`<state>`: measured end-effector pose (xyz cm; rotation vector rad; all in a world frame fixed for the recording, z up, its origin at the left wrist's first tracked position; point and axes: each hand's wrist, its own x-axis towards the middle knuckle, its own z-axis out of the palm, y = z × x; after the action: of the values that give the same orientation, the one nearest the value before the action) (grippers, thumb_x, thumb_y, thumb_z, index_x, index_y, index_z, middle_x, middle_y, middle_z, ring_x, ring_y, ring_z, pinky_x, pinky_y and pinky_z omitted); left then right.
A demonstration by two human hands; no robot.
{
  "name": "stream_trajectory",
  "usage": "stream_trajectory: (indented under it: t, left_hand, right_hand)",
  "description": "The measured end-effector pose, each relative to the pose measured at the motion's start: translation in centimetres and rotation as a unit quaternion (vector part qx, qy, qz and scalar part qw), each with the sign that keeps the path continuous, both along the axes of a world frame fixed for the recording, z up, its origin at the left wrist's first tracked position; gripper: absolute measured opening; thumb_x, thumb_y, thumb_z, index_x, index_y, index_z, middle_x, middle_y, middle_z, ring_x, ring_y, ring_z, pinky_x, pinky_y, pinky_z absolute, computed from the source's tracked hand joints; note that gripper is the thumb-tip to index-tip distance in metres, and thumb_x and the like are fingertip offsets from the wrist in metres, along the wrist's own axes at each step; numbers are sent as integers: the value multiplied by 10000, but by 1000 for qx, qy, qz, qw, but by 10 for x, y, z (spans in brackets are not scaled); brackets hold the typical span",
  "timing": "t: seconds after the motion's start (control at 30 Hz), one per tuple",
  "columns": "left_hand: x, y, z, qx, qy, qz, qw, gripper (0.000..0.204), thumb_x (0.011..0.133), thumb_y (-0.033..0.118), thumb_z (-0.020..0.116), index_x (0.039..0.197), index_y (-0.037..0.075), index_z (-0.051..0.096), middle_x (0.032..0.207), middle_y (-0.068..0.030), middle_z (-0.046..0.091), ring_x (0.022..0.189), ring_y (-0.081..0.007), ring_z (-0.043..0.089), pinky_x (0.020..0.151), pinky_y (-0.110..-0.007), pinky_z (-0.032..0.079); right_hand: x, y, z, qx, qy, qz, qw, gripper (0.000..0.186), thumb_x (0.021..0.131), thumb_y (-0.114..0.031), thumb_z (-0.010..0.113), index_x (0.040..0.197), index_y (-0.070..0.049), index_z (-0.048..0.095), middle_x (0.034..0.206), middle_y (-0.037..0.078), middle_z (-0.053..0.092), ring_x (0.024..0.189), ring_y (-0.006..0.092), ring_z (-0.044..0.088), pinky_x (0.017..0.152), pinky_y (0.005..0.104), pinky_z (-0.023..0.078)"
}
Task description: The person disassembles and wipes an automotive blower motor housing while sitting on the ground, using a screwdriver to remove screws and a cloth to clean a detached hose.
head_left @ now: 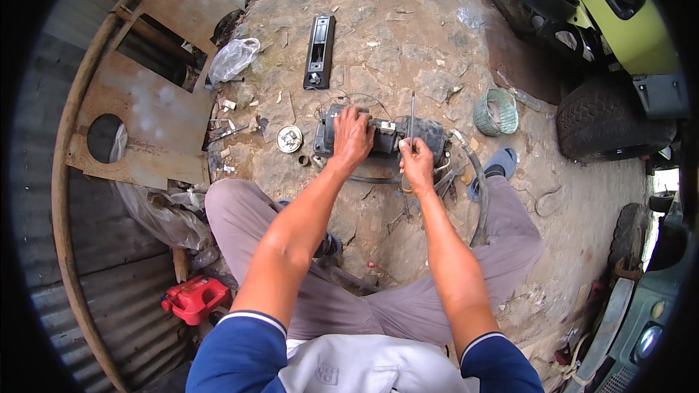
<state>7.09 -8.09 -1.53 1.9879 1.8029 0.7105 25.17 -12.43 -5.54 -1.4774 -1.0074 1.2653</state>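
A black, motor-like machine (381, 144) with rounded ends lies on the ground between my legs. My left hand (352, 135) grips the left part of its top, fingers curled over it. In my right hand (417, 163) is a screwdriver (413, 113), its thin shaft pointing away from me past the machine's right part. Its yellowish handle end shows below that hand. A small light metal piece (387, 127) sits on top of the machine between my hands. Left of the machine stands a round tin (289, 138) with small parts in it, beside a small dark ring (303, 161).
Farther off lies a long black slotted part (319, 52). A green basket (496, 111) stands on the right, near a vehicle tyre (608, 120). A black hose (483, 196) curves by my right leg. Boards (138, 116) and a red canister (195, 298) are on the left.
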Motion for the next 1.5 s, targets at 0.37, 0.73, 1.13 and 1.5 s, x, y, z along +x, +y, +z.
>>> stream_trajectory:
  t: [0.37, 0.73, 1.13, 1.5]
  left_hand:
    - [5, -68, -49, -309, -545, 112, 771, 207, 952, 214, 716, 1079, 51, 719, 928, -10, 733, 797, -86, 645, 648, -243, 470]
    - [-152, -87, -180, -298, -451, 544, 641, 122, 900, 113, 743, 915, 6, 686, 776, -79, 695, 590, -168, 645, 507, -305, 500]
    - [-232, 3, -244, -203, -59, 437, 874, 313, 736, 290, 865, 899, 37, 780, 860, -166, 758, 805, -287, 728, 779, -392, 552]
    - [-248, 18, -258, -188, -25, 425, 885, 284, 786, 252, 784, 933, 9, 776, 929, -225, 745, 899, -379, 715, 860, -434, 538]
  right_hand:
    - [-25, -25, 13, -66, 0, 123, 990, 160, 953, -193, 683, 953, -35, 664, 723, -3, 623, 546, 64, 541, 469, 250, 448]
    - [-37, -66, -14, -88, -208, 364, 904, 355, 935, -362, 645, 1015, -18, 670, 880, 184, 681, 821, 319, 652, 757, 443, 498]
    - [-22, -111, -113, -269, -337, 431, 793, 377, 878, -125, 535, 1222, 7, 611, 1247, 276, 615, 1201, 452, 574, 1028, 503, 461]
    - [-22, -117, -164, -314, -358, 396, 785, 418, 873, -123, 587, 1267, 14, 567, 1323, 280, 560, 1245, 444, 536, 1064, 467, 449]
